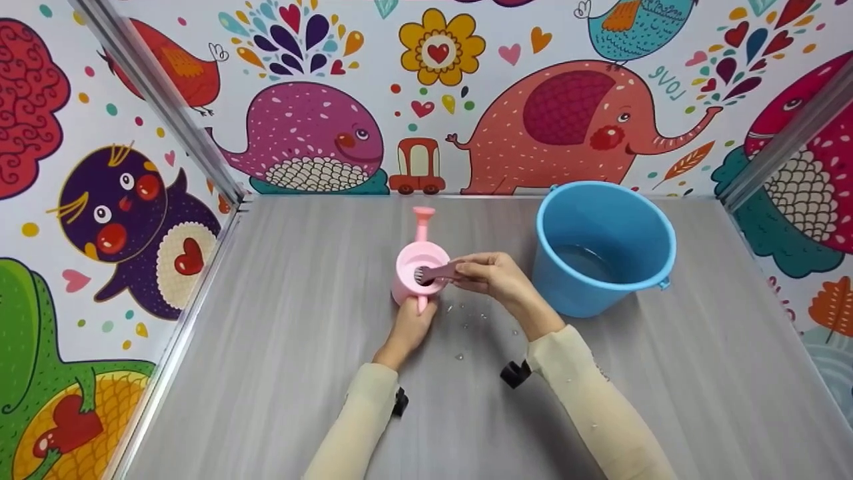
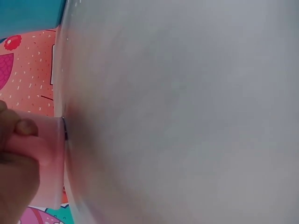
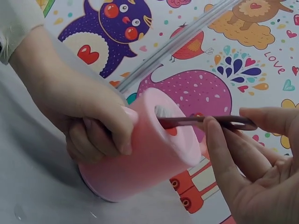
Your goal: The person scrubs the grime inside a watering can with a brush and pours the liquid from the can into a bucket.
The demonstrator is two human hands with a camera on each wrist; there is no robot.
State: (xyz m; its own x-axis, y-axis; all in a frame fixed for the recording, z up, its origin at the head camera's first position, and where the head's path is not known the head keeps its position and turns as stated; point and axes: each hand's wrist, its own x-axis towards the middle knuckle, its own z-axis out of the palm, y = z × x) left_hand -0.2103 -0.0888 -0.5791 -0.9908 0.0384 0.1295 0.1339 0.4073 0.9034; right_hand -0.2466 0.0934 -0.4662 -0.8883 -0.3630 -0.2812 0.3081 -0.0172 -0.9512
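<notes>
A pink watering can [image 1: 402, 283] stands on the table, its sprinkler spout [image 1: 422, 223] pointing to the far side. My left hand [image 1: 410, 328] grips the can's handle, fingers curled round it in the right wrist view. Between thumb and fingers, my right hand [image 1: 498, 277] pinches a brush by its mauve handle [image 3: 212, 120]. The brush's white bristles [image 3: 164, 111] are inside the can's opening; whether they touch the inner wall I cannot tell. In the left wrist view, only part of the left hand [image 2: 16, 172] and the can [image 2: 51, 172] shows.
To the right of the can stands a blue bucket [image 1: 580, 293] with some clear liquid at its bottom. Water drops [image 1: 459, 357] dot the grey table [image 1: 300, 287]. Behind the table rises a wall [image 1: 373, 40] printed with cartoon animals, with metal rails [image 1: 166, 113] at its corners.
</notes>
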